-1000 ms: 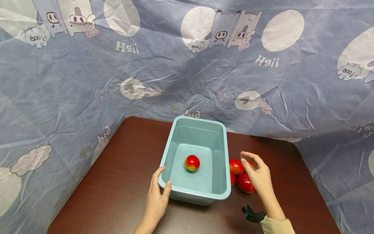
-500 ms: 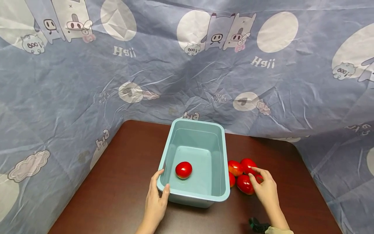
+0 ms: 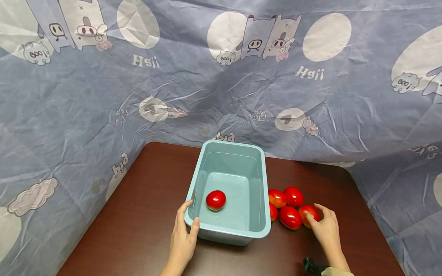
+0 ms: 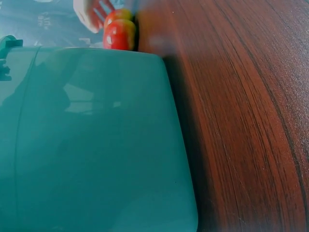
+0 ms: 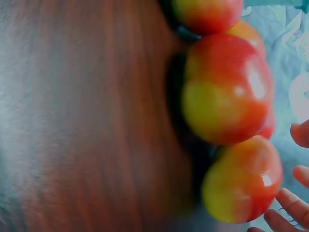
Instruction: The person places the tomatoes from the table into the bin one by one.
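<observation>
head view first: the brown worktop (image 3: 145,214) carries everything, and on it, right against my left hand (image 3: 183,239), sits the pale blue tub (image 3: 230,232). that hand grips the tub's near left corner, thumb curled over the rim and fingers along the outer wall. inside the tub, just ahead of the thumb, lies one red tomato (image 3: 216,200).

my right hand (image 3: 327,230) is down on the worktop on the far side of the tub from the left one. just ahead of it and to its left lies a cluster of tomatoes (image 3: 289,207), packed together between the hand and the tub's right wall. the nearest tomato (image 3: 309,212) touches the fingertips; the fingers curve around its near side. i cannot tell whether they have closed into a real hold or only rest against it.

the relation that matters, as i judge it: the nearest tomato lies directly in front of the right hand, and the tub's open mouth lies further to that hand's left, past the rest of the cluster. the right hand is much nearer the loose tomatoes than the left. the tomatoes are roundish, so no long axis to line up with.
</observation>
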Demonstrator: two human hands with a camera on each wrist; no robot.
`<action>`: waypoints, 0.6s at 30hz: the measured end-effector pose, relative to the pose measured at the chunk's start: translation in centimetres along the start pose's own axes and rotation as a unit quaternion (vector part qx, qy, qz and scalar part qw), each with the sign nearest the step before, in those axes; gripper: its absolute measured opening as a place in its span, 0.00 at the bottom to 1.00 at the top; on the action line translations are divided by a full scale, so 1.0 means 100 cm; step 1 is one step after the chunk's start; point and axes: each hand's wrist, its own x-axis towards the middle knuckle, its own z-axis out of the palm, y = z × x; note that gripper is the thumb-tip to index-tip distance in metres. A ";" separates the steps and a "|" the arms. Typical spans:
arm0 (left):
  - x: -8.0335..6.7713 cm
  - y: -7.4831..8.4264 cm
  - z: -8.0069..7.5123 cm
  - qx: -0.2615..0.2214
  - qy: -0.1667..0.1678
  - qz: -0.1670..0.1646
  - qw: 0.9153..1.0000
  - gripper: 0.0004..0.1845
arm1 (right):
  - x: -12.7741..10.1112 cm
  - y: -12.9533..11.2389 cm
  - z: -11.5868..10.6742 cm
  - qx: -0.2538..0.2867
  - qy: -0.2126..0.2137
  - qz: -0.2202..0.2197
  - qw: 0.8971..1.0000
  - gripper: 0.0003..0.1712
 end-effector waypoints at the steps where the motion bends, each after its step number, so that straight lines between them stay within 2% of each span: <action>1: 0.000 0.000 0.000 0.000 0.000 -0.001 1.000 0.27 | 0.000 0.003 0.002 -0.001 -0.004 0.005 1.000 0.30; 12: 0.000 0.001 0.000 -0.004 0.000 -0.007 1.000 0.27 | 0.003 0.020 0.015 -0.006 -0.022 0.032 0.999 0.41; 18: 0.000 0.000 -0.001 0.003 -0.003 -0.003 1.000 0.26 | 0.001 0.022 0.020 0.002 -0.028 0.056 0.998 0.43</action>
